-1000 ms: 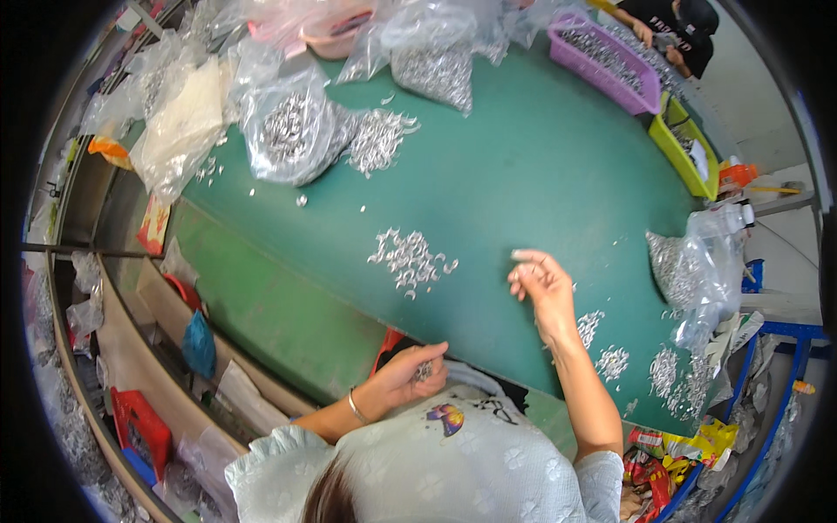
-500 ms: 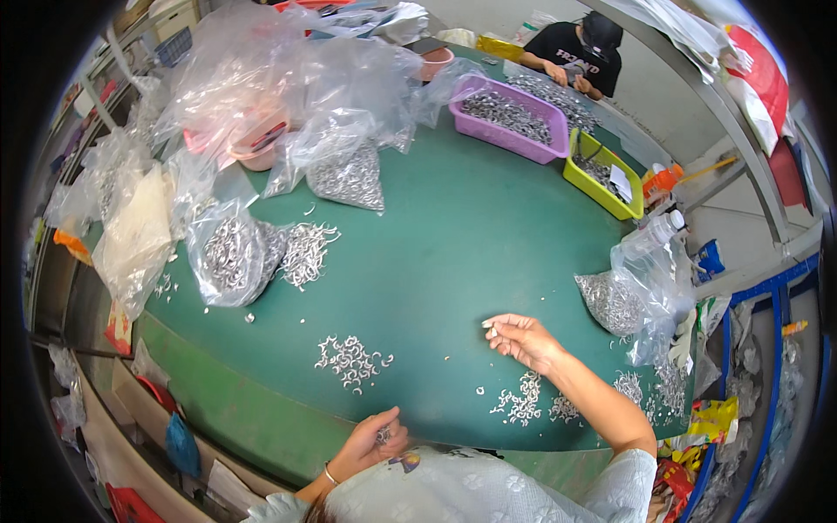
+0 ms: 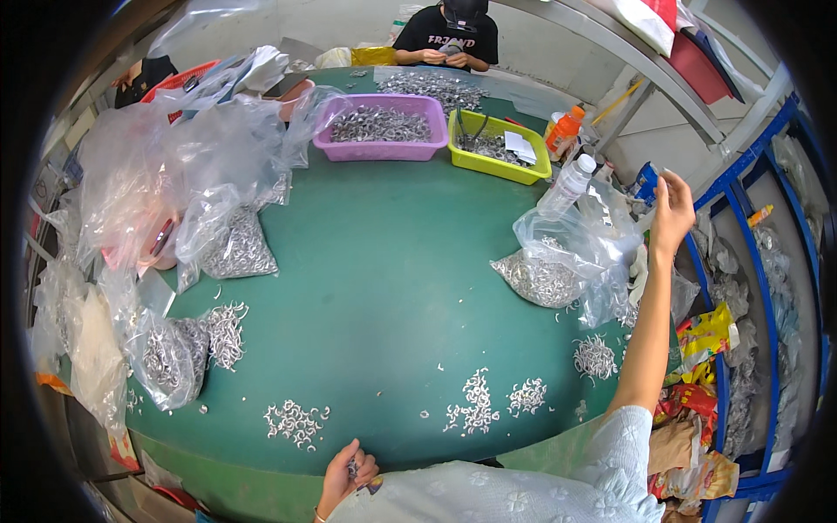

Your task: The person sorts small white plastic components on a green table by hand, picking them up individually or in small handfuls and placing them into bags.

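Observation:
Low at the table's front edge, my left hand (image 3: 350,471) is closed around small grey metal pieces (image 3: 353,468), only partly visible between the fingers. Far to the right, my right hand (image 3: 673,213) is raised past the table's right side with its fingers drawn together. Something tiny and pale shows at its fingertips, too small to name. Close to that hand are a clear plastic bag of small curved metal pieces (image 3: 542,277) and a white-capped bottle (image 3: 568,185). Loose curved pieces lie in piles, one (image 3: 296,423) left of centre, others (image 3: 473,403) right of it.
A purple bin (image 3: 381,152) and a yellow-green bin (image 3: 497,167) of metal parts stand at the back. Clear bags (image 3: 234,244) crowd the left side. Blue shelving (image 3: 724,227) borders the right. Across the green table (image 3: 375,261), another person (image 3: 446,39) handles parts.
My right hand has swung from above the table out to the far right and up. My left hand stays closed near the front edge. The whole view has turned rightward.

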A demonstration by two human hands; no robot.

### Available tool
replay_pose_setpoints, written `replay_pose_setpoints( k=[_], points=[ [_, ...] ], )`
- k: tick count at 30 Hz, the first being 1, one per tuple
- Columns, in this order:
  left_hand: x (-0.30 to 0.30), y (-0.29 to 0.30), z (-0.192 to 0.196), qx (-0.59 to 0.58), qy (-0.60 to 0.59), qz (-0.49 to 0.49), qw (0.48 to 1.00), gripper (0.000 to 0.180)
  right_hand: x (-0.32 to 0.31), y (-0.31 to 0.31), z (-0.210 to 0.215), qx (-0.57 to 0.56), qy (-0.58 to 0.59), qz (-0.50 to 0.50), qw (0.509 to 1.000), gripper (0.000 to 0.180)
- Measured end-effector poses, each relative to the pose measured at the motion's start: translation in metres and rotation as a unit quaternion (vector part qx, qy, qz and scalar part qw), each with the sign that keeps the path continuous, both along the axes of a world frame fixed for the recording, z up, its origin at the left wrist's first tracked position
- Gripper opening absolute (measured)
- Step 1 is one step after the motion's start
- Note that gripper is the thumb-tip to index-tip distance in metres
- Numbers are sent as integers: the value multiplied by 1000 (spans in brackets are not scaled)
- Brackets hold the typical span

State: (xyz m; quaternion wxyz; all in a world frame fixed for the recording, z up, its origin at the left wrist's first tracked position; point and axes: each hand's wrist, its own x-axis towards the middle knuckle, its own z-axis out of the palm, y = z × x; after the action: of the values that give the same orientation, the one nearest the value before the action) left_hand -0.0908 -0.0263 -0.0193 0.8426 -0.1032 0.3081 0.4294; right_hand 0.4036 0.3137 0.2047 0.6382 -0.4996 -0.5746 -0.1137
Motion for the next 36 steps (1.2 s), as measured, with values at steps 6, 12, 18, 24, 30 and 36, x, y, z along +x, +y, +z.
replay_pose_setpoints(
  k=[6,12,18,24,30,36],
  points=[
    [12,5,2,-18,-13,-14,1000,46,95,52,-27,-136,-73,-242,958,21],
    [11,-1,29,-8,53,15,998,47,-72,-3,28,-41,-28,85,995,21],
    [14,-26,36,-27,65,70,995,37,-236,-151,-23,-280,-281,367,842,27],
    [-1,-66,16,-10,2,152,988,36,-301,-228,-124,-443,-266,529,673,28],
    [-12,-41,29,91,-77,266,957,49,-304,-278,-174,-544,134,515,649,19],
    [-13,-23,-2,-28,-181,315,931,21,-310,-302,-191,-521,174,467,694,19]
  ],
)
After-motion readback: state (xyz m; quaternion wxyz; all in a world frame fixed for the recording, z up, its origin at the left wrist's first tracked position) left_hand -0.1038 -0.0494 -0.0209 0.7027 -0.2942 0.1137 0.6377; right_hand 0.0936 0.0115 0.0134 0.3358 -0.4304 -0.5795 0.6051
